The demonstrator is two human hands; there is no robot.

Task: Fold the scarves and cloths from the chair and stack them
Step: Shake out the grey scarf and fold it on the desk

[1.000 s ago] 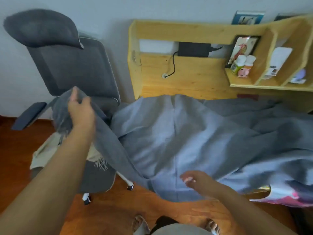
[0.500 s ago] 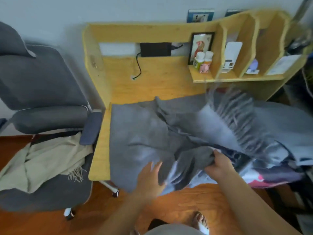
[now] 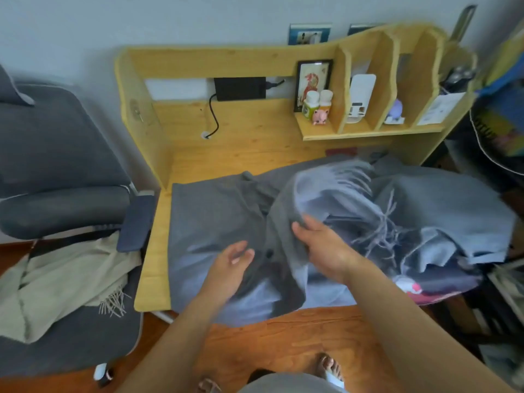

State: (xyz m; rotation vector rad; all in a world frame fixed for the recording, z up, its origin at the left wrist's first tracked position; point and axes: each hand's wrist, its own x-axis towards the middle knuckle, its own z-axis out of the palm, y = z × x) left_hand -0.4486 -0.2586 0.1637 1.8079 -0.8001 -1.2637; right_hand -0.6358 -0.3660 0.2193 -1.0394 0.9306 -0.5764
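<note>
Right hand (image 3: 323, 248) grips grey scarf (image 3: 215, 211) (left hand (image 3: 226, 268) open).

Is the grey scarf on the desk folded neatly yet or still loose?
Loose: the grey scarf lies rumpled across the desk, its fringe tangled, one edge pinched by the right hand.

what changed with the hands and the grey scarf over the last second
The left hand let go of the grey scarf it held up by the chair and now hovers open over it. The scarf went from spread out to bunched on the desk, fringe flipped over. The right hand took hold of a fold. The beige scarf stayed on the chair.
</note>
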